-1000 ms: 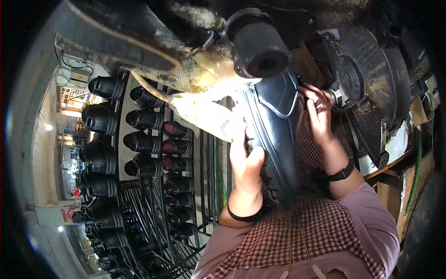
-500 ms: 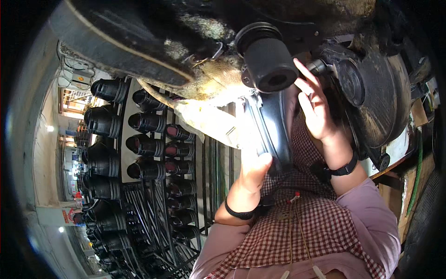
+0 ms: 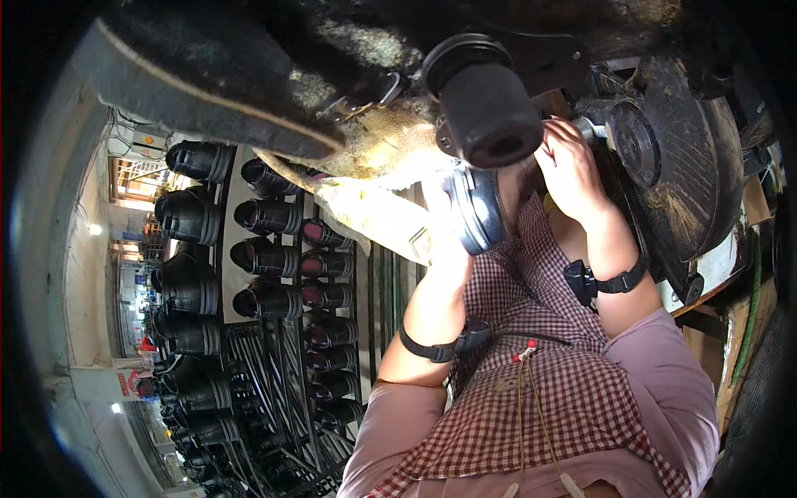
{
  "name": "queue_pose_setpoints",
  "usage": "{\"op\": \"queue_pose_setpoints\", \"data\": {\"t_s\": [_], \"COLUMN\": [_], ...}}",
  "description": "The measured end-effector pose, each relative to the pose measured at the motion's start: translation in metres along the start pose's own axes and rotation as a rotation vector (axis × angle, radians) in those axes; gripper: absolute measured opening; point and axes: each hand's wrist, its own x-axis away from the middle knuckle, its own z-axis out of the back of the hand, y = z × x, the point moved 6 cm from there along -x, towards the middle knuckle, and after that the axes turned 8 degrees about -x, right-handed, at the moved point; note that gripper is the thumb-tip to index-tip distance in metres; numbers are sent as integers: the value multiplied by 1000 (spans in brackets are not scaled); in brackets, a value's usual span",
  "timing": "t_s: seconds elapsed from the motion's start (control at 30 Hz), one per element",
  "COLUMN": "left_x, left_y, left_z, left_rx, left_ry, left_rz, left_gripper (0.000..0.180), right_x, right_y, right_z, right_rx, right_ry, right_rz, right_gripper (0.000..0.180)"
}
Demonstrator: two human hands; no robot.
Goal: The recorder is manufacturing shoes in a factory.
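A black shoe (image 3: 475,212) with a ridged sole edge is tilted under the brightly lit lower part of a dark, worn machine (image 3: 374,137). My left hand (image 3: 447,242) grips it from the left side; glare washes out most of its fingers. My right hand (image 3: 574,173) is raised on the other side of the shoe, beside a black cylinder (image 3: 490,112) on the machine. Its fingers are bent inward next to a small metal shaft (image 3: 591,129). The cylinder partly covers the fingertips, so what they hold cannot be made out.
Racks of black shoes (image 3: 267,257) stand at the left, above several metal bars. A large dark wheel (image 3: 677,158) sits close to my right forearm. A pale tabletop edge (image 3: 710,278) shows at the right. My checked apron (image 3: 540,407) lies below the hands.
The shoe has turned, showing its rounded end, and my left hand has moved with it. My right hand has gone from spread fingers to bent ones, near the metal shaft.
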Motion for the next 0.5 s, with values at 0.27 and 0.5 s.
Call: {"op": "queue_pose_setpoints", "data": {"t_s": [0.27,0.5], "left_x": [-4,-9], "left_y": [12,30], "left_z": [-27,-30], "left_rx": [-82,-60], "left_ry": [124,-320], "left_rz": [-33,-142], "left_gripper": [39,36], "right_x": [18,55], "right_y": [12,-45], "right_z": [1,34], "right_rx": [30,89], "right_ry": [-208,-235], "right_rz": [-63,-146], "right_gripper": [17,33]}}
